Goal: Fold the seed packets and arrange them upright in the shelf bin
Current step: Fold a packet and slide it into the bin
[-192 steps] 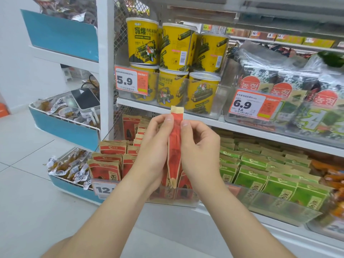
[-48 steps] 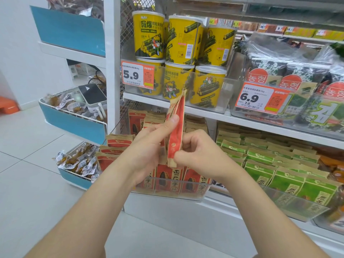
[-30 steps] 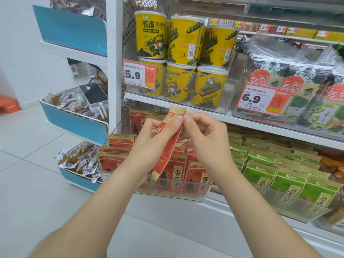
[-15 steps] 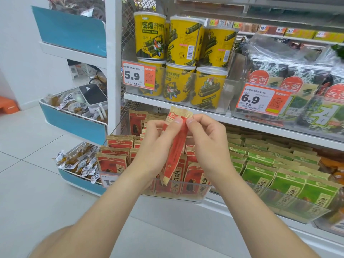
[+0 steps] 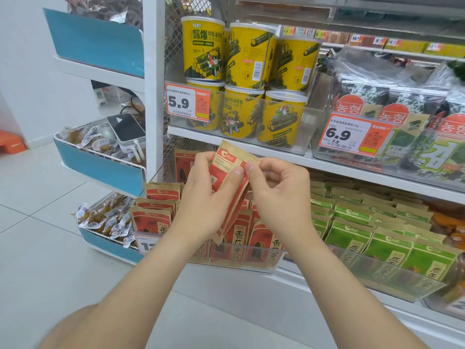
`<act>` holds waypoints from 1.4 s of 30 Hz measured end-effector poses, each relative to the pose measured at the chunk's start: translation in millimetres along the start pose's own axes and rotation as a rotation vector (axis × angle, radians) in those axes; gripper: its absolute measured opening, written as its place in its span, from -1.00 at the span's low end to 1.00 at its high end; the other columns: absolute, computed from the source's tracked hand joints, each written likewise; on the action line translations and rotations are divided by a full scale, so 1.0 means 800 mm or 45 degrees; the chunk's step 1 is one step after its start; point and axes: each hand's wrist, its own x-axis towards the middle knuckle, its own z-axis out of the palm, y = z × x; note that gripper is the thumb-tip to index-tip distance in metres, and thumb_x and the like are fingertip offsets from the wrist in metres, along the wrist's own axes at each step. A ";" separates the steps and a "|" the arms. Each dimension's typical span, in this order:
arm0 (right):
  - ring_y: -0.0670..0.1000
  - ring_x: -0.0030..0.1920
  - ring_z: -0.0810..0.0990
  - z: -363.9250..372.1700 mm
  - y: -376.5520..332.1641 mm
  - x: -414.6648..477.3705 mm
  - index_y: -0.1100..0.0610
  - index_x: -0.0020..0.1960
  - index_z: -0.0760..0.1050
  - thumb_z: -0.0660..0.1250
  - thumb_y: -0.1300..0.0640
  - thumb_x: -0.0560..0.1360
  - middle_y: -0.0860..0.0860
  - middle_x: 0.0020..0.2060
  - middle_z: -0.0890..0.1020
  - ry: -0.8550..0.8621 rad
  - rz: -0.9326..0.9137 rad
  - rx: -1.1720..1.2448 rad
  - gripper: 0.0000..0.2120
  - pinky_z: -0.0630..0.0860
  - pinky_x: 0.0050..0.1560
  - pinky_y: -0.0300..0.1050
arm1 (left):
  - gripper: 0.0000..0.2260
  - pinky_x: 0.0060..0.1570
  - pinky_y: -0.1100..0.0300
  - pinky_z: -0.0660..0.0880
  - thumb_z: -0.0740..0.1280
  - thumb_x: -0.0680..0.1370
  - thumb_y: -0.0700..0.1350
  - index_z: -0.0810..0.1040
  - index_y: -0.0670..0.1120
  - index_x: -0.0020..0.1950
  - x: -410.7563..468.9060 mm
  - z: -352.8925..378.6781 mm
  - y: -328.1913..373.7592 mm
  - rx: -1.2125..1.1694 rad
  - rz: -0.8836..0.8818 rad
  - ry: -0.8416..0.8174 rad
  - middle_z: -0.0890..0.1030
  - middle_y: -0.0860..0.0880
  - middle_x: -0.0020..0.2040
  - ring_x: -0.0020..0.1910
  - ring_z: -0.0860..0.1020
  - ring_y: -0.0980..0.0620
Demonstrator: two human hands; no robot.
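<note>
A red and tan seed packet (image 5: 227,170) is held up in front of the shelf, tilted with its top to the upper right and creased along its length. My left hand (image 5: 206,197) grips its left side with the thumb on the front. My right hand (image 5: 274,190) pinches its right edge near the top. Below both hands stands a clear shelf bin (image 5: 251,260) holding several upright red seed packets (image 5: 239,238), partly hidden by my hands.
Green seed packets (image 5: 377,238) fill the neighbouring bin on the right. Yellow seaweed tubs (image 5: 241,79) stand on the shelf above with a 5.9 price tag (image 5: 187,102). Blue-fronted side baskets (image 5: 100,170) with small snacks and a phone (image 5: 125,128) hang at the left.
The packet has turned from edge-on to showing its printed face, and its top has widened. Both hands stayed at about the same height, my right thumb and finger shifting onto its right edge.
</note>
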 end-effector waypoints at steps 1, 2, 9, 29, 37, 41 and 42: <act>-0.01 -0.39 0.64 0.001 0.000 -0.001 0.12 -0.18 0.69 0.46 0.18 0.63 -0.04 -0.39 0.69 0.036 -0.036 -0.035 -0.80 0.63 -0.28 -0.01 | -0.33 0.22 -0.17 0.61 0.29 0.48 0.54 0.53 0.08 0.38 0.002 0.001 0.000 0.015 0.045 -0.007 0.67 0.02 0.22 0.22 0.66 -0.03; -0.09 -0.43 0.59 0.002 -0.001 -0.002 0.12 -0.20 0.68 0.47 0.17 0.62 -0.05 -0.43 0.67 0.073 -0.061 -0.054 -0.79 0.58 -0.28 -0.07 | -0.33 0.22 -0.17 0.61 0.28 0.49 0.54 0.55 0.07 0.35 0.001 0.000 -0.001 0.033 0.068 -0.008 0.67 0.01 0.21 0.22 0.65 -0.05; -0.08 -0.50 0.54 0.010 -0.008 -0.011 0.02 -0.23 0.64 0.48 0.16 0.57 -0.08 -0.48 0.60 0.214 -0.245 -0.171 -0.80 0.61 -0.20 0.05 | -0.66 0.12 -0.25 0.60 0.24 0.74 0.14 0.63 -0.09 0.23 0.001 0.005 -0.004 0.162 0.131 0.025 0.73 -0.10 0.03 0.06 0.69 -0.18; 0.10 -0.05 0.76 0.002 -0.002 0.009 -0.01 0.08 0.36 0.29 0.20 0.67 0.20 -0.02 0.72 0.542 0.364 0.426 -0.86 0.69 0.03 0.41 | -0.41 -0.01 0.06 0.72 0.67 0.43 0.11 0.45 0.06 0.32 -0.001 -0.007 0.006 -0.294 -0.241 0.159 0.71 0.07 0.15 0.05 0.74 0.14; 0.01 0.34 0.46 0.002 -0.005 -0.007 0.01 0.26 0.52 0.48 0.17 0.44 0.02 0.24 0.48 0.233 -0.408 -0.500 -0.60 0.45 0.34 0.20 | -0.72 -0.04 0.13 0.68 0.65 0.47 -0.15 0.72 -0.02 0.14 -0.002 -0.012 0.010 -0.376 0.051 0.215 0.79 0.04 -0.04 -0.05 0.76 0.08; 0.03 0.39 0.53 0.007 -0.001 -0.013 0.12 0.28 0.62 0.49 0.22 0.53 0.04 0.30 0.56 0.036 -0.724 -0.515 -0.67 0.47 0.34 0.23 | -0.88 -0.07 -0.01 0.66 0.61 0.52 -0.12 0.76 -0.06 0.03 -0.007 -0.012 0.012 -0.375 0.180 0.204 0.77 -0.06 -0.13 -0.16 0.69 0.03; 0.03 0.38 0.56 0.007 -0.001 -0.013 0.14 0.29 0.62 0.49 0.22 0.56 0.04 0.30 0.58 0.039 -0.743 -0.483 -0.70 0.50 0.32 0.23 | -0.90 -0.05 -0.02 0.66 0.57 0.56 -0.10 0.76 -0.05 0.05 -0.007 -0.013 0.012 -0.369 0.204 0.189 0.76 -0.05 -0.11 -0.14 0.71 0.00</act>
